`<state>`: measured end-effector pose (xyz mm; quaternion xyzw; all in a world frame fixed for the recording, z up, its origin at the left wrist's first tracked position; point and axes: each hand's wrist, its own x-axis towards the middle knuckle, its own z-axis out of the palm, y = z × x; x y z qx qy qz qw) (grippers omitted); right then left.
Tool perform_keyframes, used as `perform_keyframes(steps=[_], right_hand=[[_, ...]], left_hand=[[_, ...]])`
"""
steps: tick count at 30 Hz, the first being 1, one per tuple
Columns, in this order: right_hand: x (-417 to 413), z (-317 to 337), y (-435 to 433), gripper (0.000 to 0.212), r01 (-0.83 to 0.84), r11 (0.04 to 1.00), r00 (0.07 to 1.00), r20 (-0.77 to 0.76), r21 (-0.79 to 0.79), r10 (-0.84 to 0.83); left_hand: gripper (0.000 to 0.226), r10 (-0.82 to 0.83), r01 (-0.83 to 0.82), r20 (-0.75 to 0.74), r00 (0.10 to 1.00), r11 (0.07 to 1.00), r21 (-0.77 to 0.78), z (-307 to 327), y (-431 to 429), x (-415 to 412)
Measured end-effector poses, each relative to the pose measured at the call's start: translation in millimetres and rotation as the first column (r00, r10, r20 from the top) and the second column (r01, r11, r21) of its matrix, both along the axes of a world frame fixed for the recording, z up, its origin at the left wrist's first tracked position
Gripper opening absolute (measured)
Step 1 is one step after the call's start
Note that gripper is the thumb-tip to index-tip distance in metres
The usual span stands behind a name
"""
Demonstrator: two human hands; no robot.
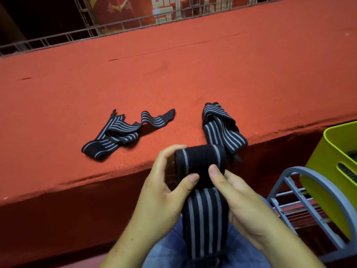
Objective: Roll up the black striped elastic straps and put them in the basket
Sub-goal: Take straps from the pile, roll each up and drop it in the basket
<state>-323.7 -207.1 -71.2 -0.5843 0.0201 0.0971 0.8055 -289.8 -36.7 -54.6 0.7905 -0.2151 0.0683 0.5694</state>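
The left hand [170,182] grips the held strap [201,209] at its rolled end, fingers curled round the left side of the roll [201,157] and thumb pressed on its front. The right hand [239,200] grips the same strap from the other side. Its thumb lies on the roll's front close to the left thumb, and its fingers are hidden behind the cloth. The roll is a short black cylinder held in the air, with one grey stripe showing near its left end. Below it the unrolled tail, black with grey stripes, runs down between the wrists to the person's jeans [168,248].

Just beyond the roll and slightly right, a second strap [220,128] lies in a loose folded heap on the red ledge [173,74], one end drooping over the front edge. Beyond the roll and to its left, well apart from it, a third strap [119,132] lies on the same ledge, partly folded, with one wavy end.

Well to the right of the roll stands the lime-green basket [332,151], with a slot handle in its side; what lies inside cannot be told. Between roll and basket, lower down, is a grey metal frame [298,169]. Far beyond the roll, past the ledge, runs a metal railing [58,38] with a red banner [135,12] behind it.
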Motion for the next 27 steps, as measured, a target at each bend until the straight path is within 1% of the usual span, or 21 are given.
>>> perform_keyframes(steps=[3, 4, 7, 8, 12, 14, 17, 19, 22, 24, 27], right_hand=[[-0.6, 2.5, -0.7, 0.041, -0.006, 1.0, 1.0, -0.02, 0.011, 0.007], [-0.8, 3.1, -0.9, 0.044, -0.008, 1.0, 1.0, -0.02, 0.014, 0.008], [-0.7, 1.5, -1.9, 0.069, -0.02, 0.998, 1.0, -0.011, 0.052, 0.021], [-0.8, 1.5, -2.1, 0.074, -0.025, 0.997, 1.0, -0.008, 0.068, 0.026], [-1.5, 5.0, -3.0, 0.08, -0.014, 0.994, 1.0, 0.008, 0.11, 0.014], [-1.1, 6.2, -3.9, 0.074, 0.004, 0.994, 1.0, 0.01, 0.105, -0.005], [0.3, 6.7, -4.3, 0.045, 0.063, 0.992, 0.998, -0.008, 0.105, -0.063], [0.2, 6.0, -4.3, 0.034, 0.08, 0.989, 0.997, -0.023, 0.122, -0.078], [0.7, 4.3, -5.7, 0.034, 0.062, 0.989, 0.998, -0.015, 0.137, -0.06], [1.0, 2.5, -5.5, 0.036, 0.05, 0.992, 0.999, 0.002, 0.116, -0.051], [0.1, 0.5, -4.6, 0.044, 0.039, 0.997, 0.999, 0.027, 0.066, -0.041]], left_hand=[[0.052, -0.01, 0.01, 0.021, 1.0, 1.0, 0.004, 0.2, 0.9, 0.2], [0.053, -0.021, 0.021, 0.024, 0.999, 1.0, 0.003, 0.8, 1.0, -0.1], [0.052, -0.07, 0.07, 0.004, 0.998, 0.997, -0.014, 0.9, 1.2, -1.0], [0.051, -0.084, 0.084, -0.005, 0.996, 0.996, -0.021, 0.6, 1.2, -1.4], [0.042, -0.107, 0.107, -0.018, 0.994, 0.994, -0.039, 1.1, -1.0, -2.8], [0.042, -0.116, 0.114, -0.034, 0.993, 0.993, -0.042, 0.1, -1.6, -3.7], [0.052, -0.127, 0.127, -0.075, 0.989, 0.992, 0.001, -1.6, -1.1, -5.0], [0.058, -0.147, 0.152, -0.101, 0.984, 0.987, 0.044, -0.4, 0.6, -6.4], [0.062, -0.163, 0.177, -0.153, 0.975, 0.981, 0.08, 3.8, 2.3, -7.6], [0.071, -0.151, 0.169, -0.19, 0.97, 0.982, 0.083, 3.4, 2.4, -7.1], [0.078, -0.126, 0.147, -0.226, 0.966, 0.986, 0.08, -0.6, -0.5, -5.4]])
